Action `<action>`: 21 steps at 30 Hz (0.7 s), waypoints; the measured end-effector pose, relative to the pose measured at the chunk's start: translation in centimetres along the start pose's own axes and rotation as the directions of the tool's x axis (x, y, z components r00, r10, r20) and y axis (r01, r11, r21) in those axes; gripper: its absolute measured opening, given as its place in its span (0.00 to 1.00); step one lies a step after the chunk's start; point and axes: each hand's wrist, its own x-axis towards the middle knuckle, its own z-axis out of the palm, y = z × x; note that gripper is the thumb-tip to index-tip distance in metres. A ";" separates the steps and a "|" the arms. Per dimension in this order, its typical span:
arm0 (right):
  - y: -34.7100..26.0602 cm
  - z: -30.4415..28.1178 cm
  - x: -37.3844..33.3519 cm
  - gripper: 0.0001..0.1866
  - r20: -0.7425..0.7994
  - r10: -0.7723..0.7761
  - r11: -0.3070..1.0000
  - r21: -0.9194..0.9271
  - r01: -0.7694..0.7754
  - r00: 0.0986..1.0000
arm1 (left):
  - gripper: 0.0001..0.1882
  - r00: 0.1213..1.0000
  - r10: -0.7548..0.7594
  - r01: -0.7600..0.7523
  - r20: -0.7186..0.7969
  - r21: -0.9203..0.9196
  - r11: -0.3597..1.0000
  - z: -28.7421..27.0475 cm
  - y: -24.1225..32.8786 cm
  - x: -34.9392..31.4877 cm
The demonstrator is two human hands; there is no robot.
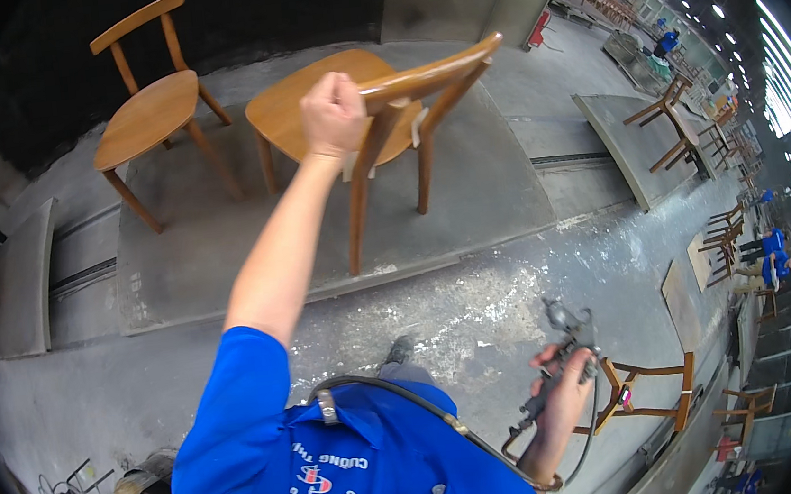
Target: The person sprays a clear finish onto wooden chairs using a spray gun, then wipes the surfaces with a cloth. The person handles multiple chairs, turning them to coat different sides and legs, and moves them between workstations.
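My left hand [333,118] reaches forward, its fingers closed around the left end of the curved backrest of a brown wooden chair [431,72]. That chair stands on a grey platform [253,251], its back turned toward me and its seat on the far side. Down at the right, my right hand [565,391] is wrapped around a spray gun [570,324] held above the floor, away from the chair. From the gun a thin dark hose [502,446] loops past my wrist and across my blue shirt.
Another wooden chair [152,113] stands on the platform at the left. More platforms flank it, the right one [619,144] bearing a chair [669,125]. A wooden frame [650,373] is on the floor at right. A drum-like container [148,490] stands lower left. People [770,258] are at far right.
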 end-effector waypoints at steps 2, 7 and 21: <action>0.2 1.4 2.6 0.24 0.129 -0.016 1.000 0.017 0.014 0.992 | 0.17 0.993 -0.114 0.117 0.043 -0.079 0.990 0.0 -0.8 0.3; 0.1 3.1 7.9 0.35 0.451 0.095 0.993 -0.109 -0.051 0.887 | 0.19 0.878 -0.462 0.478 0.122 -0.244 0.844 -2.8 -4.8 -2.4; -1.0 9.2 12.2 0.31 0.452 0.196 0.979 -0.144 -0.146 0.870 | 0.16 0.845 -0.467 0.376 0.261 0.331 0.866 3.1 -15.8 -8.3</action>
